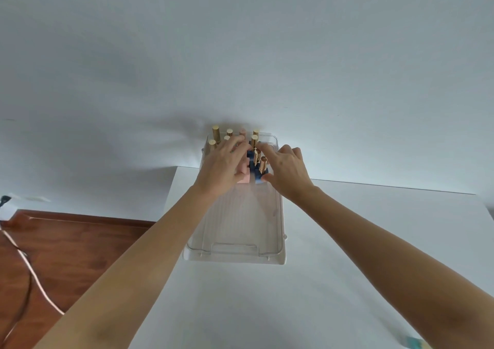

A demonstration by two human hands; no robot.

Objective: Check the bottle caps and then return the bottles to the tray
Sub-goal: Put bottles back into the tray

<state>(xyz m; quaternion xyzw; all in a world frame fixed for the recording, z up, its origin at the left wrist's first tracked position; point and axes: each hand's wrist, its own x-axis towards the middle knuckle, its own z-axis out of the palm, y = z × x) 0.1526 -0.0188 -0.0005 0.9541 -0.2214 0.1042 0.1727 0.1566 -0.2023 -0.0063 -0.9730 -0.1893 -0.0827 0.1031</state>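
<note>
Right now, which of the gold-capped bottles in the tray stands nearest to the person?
The blue bottle beside the right hand. Its gold cap is the lowest in the picture; the other gold caps stand farther back in the clear tray.

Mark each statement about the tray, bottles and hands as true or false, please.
1. The tray is clear plastic. True.
2. The bottles fill the whole tray. False: they stand only at the far end; the near part holds nothing.
3. Both hands reach into the far end of the tray. True: left hand and right hand are among the bottles.
4. The caps are silver. False: they are gold.
5. The tray lies on the wooden floor. False: it lies on a white table.
</note>
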